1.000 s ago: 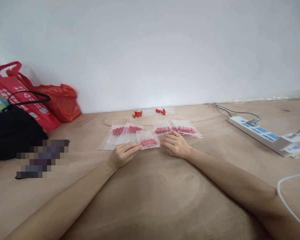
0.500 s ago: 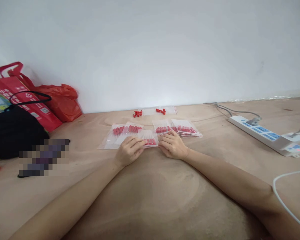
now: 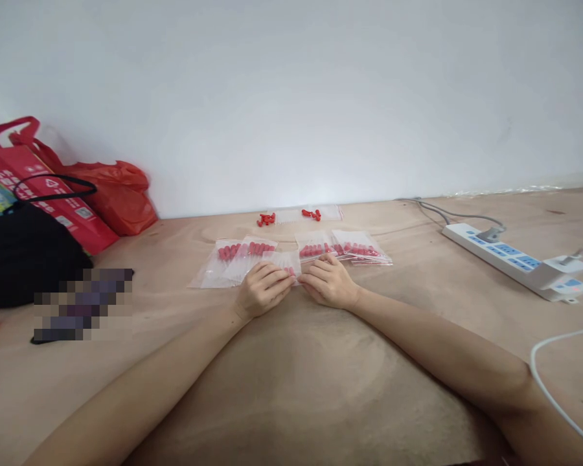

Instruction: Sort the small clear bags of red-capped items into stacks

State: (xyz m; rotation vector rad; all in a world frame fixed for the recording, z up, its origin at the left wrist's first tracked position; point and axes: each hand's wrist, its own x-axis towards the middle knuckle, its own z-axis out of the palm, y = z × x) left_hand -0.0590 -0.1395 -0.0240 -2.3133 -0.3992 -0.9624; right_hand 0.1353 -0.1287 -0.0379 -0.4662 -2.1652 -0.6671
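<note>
Between my hands lies a small clear zip bag [image 3: 276, 259] with red pieces in it, its near edge toward me. My left hand [image 3: 266, 288] is closed on the near edge of this bag, its fingers covering part of the contents. At the bag's right corner, my right hand [image 3: 329, 283] pinches the edge with bent fingers; the fingertips are partly hidden. Left of the hands, flat zip bags [image 3: 249, 251] hold rows of red pieces. Behind my right hand are more filled zip bags [image 3: 362, 249], overlapping in a stack.
Loose red pieces [image 3: 266, 219] lie by the wall beside a clear bag [image 3: 291, 216], with more on it. A white power strip [image 3: 495, 249] with cables is at right. Red shopping bags [image 3: 121, 194], a black bag [image 3: 29, 259] and a blurred dark object [image 3: 85, 307] are at left.
My left hand has slid right along the bag's near edge, closer to my right hand, and covers more red pieces. My right hand has barely moved.
</note>
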